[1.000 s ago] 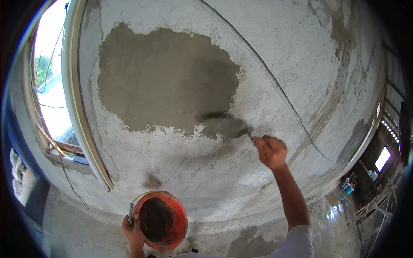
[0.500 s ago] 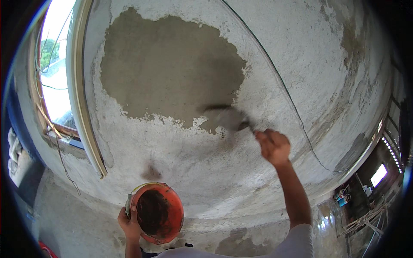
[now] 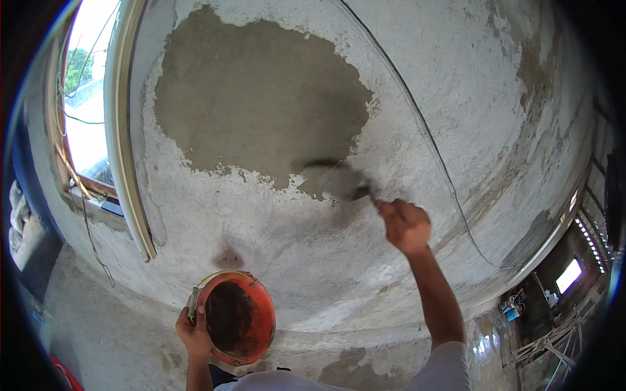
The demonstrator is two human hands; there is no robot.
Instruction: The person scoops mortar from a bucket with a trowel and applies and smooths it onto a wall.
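Note:
A trowel (image 3: 342, 181), blurred by motion, is held by its handle in my closed right hand (image 3: 407, 227). Its blade lies over the lower right edge of a grey-brown patch of damp plaster (image 3: 261, 98) on the pale wall. Low in front of me, my left hand (image 3: 194, 331) grips an orange-red bucket (image 3: 265, 313) at its left rim, beside the handle. The bucket tilts so that its mouth faces me. Inside it, dark mortar (image 3: 228, 316) coats the bottom and sides.
A dark cable (image 3: 422, 120) runs down the wall to the right of the patch. At left, a window (image 3: 85, 130) with loose wires stands beside a long pale vertical strip (image 3: 119, 124). Thin poles (image 3: 554, 342) lie at the lower right.
My right hand and the trowel have shifted slightly left along the patch's lower edge. The bucket in my left hand sits a little higher and further left in view.

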